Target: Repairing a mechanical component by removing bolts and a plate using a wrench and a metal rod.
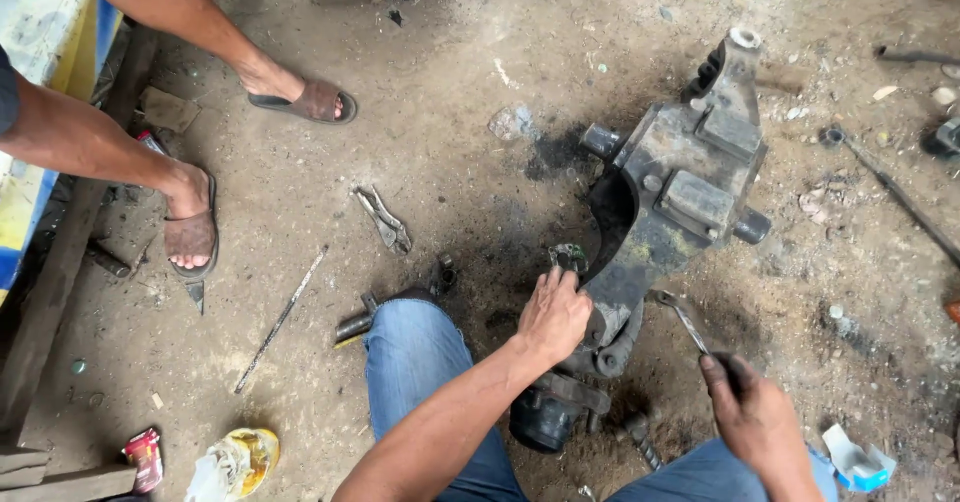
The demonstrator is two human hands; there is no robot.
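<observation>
Jeans knee [415, 347] over oily dirt floor [480, 92], scattered tools.

A rough repair workshop with a packed dirt floor [300, 262] stained black with oil around a heavy, greasy cast-metal vehicle part [680, 192]. Locking pliers [383, 220], a thin metal rod [281, 320] and a long-handled tool [895, 192] lie loose in the dust. Another person's sandalled feet [190, 234] rest beside a wooden beam [50, 292].

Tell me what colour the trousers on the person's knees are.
Blue denim trousers, seen best in the head view, beside the left hand.
</observation>
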